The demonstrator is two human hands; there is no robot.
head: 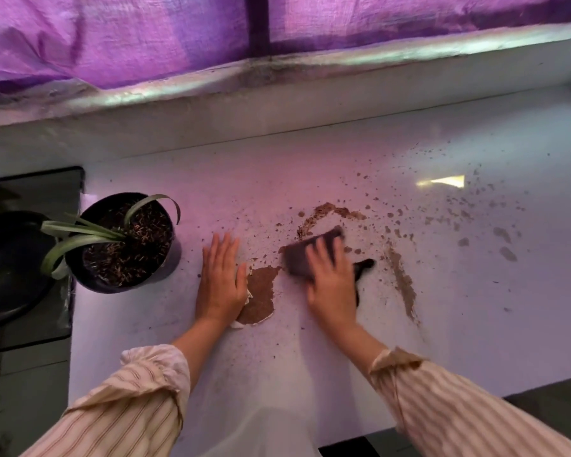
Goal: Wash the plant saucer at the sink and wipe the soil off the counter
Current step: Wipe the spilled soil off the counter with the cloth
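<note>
Striped sleeves point(442, 400) cover both my forearms at the bottom of the view, cuffs pushed back from the wrists. Beyond them my left hand point(221, 281) lies flat on the white table point(475, 291), fingers straight and together, pointing away from me; its grip is loose and holds nothing, though it presses down on the edge of a pale scrap of paper point(244, 311) that peeks out beside the palm. On that scrap, just right of the hand, sits a heap of brown soil point(259, 296). My right hand point(332, 285) is blurred; it presses on a dark cloth point(305, 255) with the fingers spread over it. Whether they curl round it I cannot tell. The cloth's long axis runs from lower left to upper right, and a dark end sticks out by my thumb side at the right. More soil lies scattered to the right: an arc above the cloth, a streak running toward me, and crumbs far out across the table. At the left stands a black pot point(122, 242) with soil and long green leaves drooping leftward. Further left, in the sink point(30, 324), lies the black plant saucer point(10, 268), round and shallow. Purple sheeting point(145, 37) hangs behind the ledge. No writing or brand can be read anywhere.
</note>
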